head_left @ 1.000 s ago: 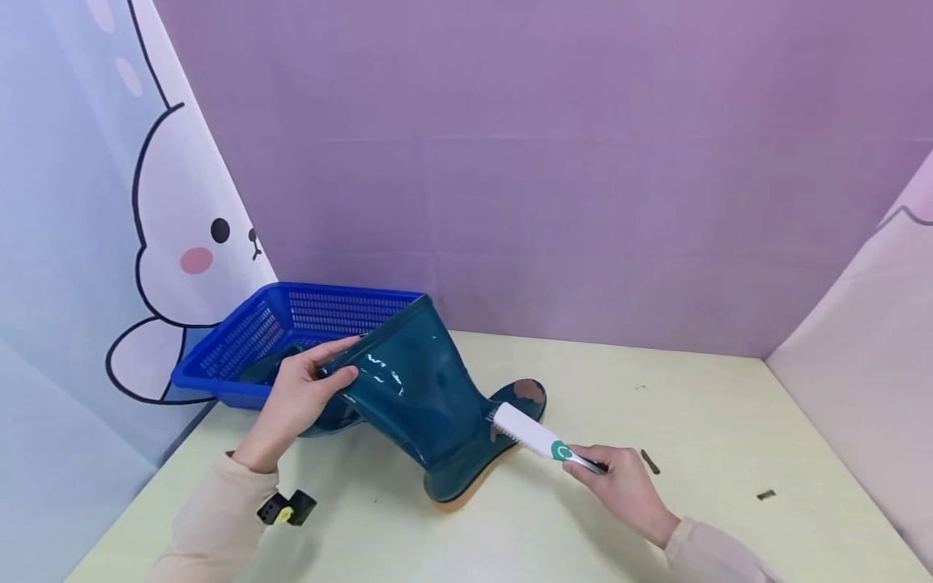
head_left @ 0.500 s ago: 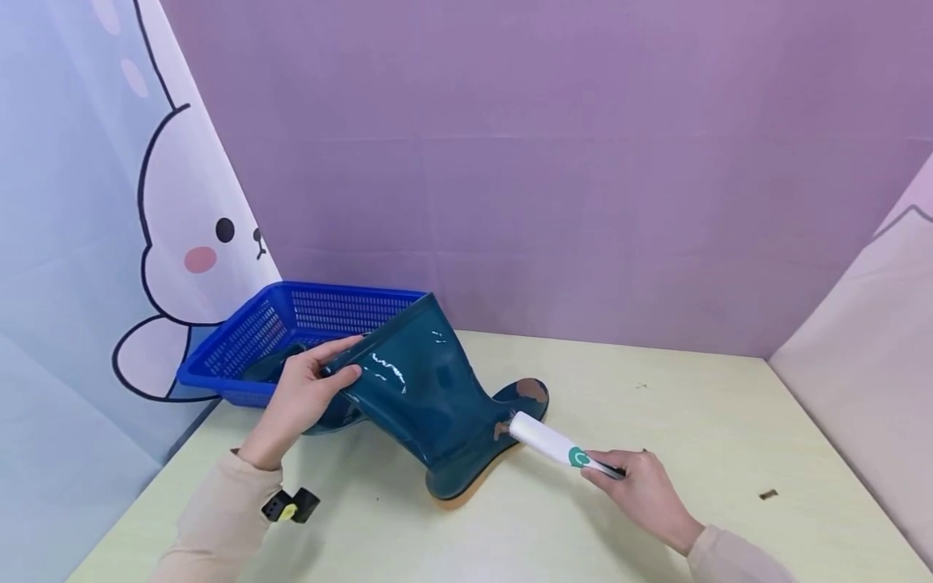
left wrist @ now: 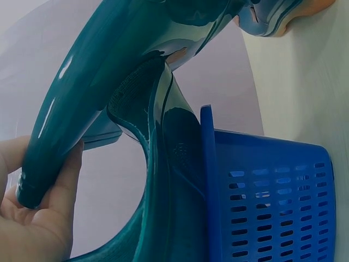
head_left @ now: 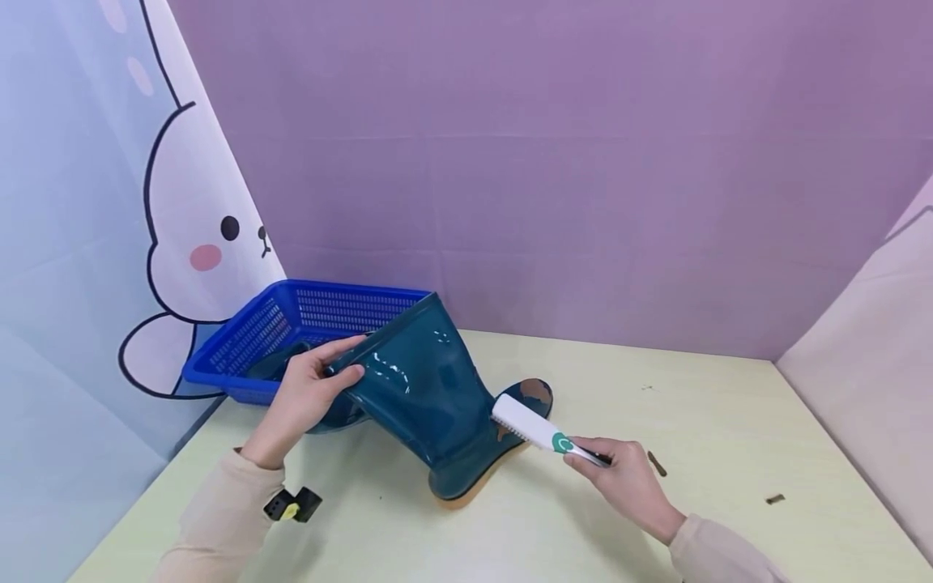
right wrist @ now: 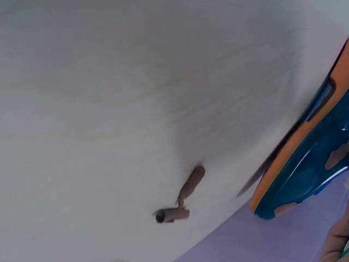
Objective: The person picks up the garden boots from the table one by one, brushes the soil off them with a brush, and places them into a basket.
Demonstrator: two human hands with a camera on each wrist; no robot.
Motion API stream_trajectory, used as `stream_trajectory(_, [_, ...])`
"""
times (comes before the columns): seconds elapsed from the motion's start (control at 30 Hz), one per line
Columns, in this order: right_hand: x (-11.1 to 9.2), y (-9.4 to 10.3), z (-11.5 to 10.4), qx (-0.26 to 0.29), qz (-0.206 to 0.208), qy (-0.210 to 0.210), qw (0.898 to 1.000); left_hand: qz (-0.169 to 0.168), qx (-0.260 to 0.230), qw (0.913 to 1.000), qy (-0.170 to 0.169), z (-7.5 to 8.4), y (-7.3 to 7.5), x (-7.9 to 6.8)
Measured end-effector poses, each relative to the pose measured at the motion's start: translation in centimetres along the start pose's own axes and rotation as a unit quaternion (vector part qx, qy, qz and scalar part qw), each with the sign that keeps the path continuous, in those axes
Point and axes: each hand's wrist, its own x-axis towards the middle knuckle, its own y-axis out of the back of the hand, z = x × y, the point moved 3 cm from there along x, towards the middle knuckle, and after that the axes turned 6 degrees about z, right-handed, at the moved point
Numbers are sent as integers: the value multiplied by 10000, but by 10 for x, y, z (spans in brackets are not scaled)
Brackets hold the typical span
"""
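Note:
My left hand grips the top edge of a dark teal rubber boot, thumb outside. The boot leans with its shaft raised to the left; its toe points to the back right. Brown patches mark its toe and instep, and its sole is orange-tan. In my right hand is a white brush with a green logo, held by its thin handle. The bristles face the boot's instep and appear to touch it. A second teal boot lies against the basket, mostly hidden in the head view.
A blue slotted plastic basket stands at the back left, behind the held boot. Brown scraps lie on the pale table to the right. Purple cloth hangs behind, with printed curtains at both sides.
The brush slid right, off the instep, half a second ago, and is now back up and left against the boot. My left hand and the boot hardly moved; the view shifted slightly.

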Motion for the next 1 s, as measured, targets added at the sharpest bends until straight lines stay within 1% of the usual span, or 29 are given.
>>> stream_trajectory(0.17, [-2,-3,1,-89,37,266,9996,-16,16,10000,29,0,0,-1])
stream_trajectory(0.27, [-5,-3,4,-288,122,634,9975,-8,22,10000,29,2,0,-2])
stream_trajectory(0.37, [-6,-1,6,-462,296,1098,9924,4,30,10000,46,3,1,-2])
stream_trajectory(0.43, [-5,0,6,-580,402,1255,9896,7,39,10000,61,3,1,-2])
stream_trajectory(0.57, [-5,3,8,-821,387,1140,9893,-16,42,9999,108,1,1,-2])
stream_trajectory(0.7, [-7,6,9,-878,356,1063,9898,-14,45,10000,86,0,1,-2])
stream_trajectory(0.9, [-10,11,12,-766,427,1244,9883,4,51,10000,39,0,1,0])
stream_trajectory(1.0, [-11,14,14,-606,358,1133,9911,-4,67,10000,44,-1,1,0])
